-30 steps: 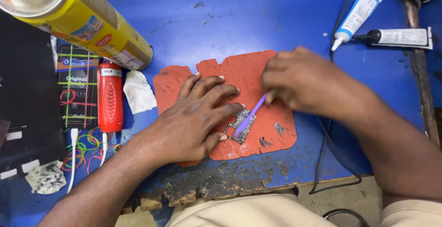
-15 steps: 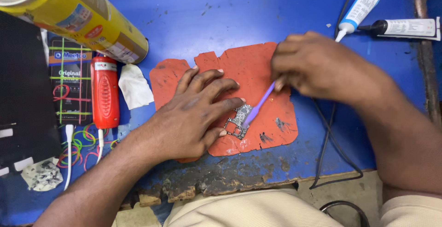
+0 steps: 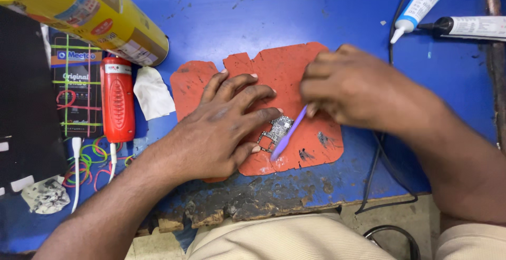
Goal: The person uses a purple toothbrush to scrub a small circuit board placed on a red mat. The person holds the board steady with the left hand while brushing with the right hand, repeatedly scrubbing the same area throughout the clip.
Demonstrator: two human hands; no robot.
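Circuit board (image 3: pixel 276 132), small and bare, lies near the middle of an orange-red work mat (image 3: pixel 284 70), toward its near edge. Left hand (image 3: pixel 224 128) rests flat on the mat, fingers spread, with fingertips and thumb bracketing the board's left side to pin it. Right hand (image 3: pixel 350 89) has its fingers pressed together around the upper end of a thin purple tool (image 3: pixel 288 133); the tool slants down to the left, its tip lying across the board's right edge.

Risks, as I judge them: the board is held only by fingertip pressure from one side, so a hard push of the tool could skate it off toward the mat's near edge. Too much force at the tip might lift or chip small components. The tool itself looks thin and could flex or slip onto the left thumb.

Surface: a blue bench top (image 3: pixel 274 12), badly worn and flaking along the near edge. At left sit a yellow spray can (image 3: pixel 89 12) on its side, a red handheld device (image 3: pixel 117 99), a white scrap (image 3: pixel 152 92), coloured rubber bands (image 3: pixel 92 160). Far right: two adhesive tubes (image 3: pixel 421 2), one white and blue, one black-tipped. A black cable (image 3: pixel 377 170) trails off the near right edge.
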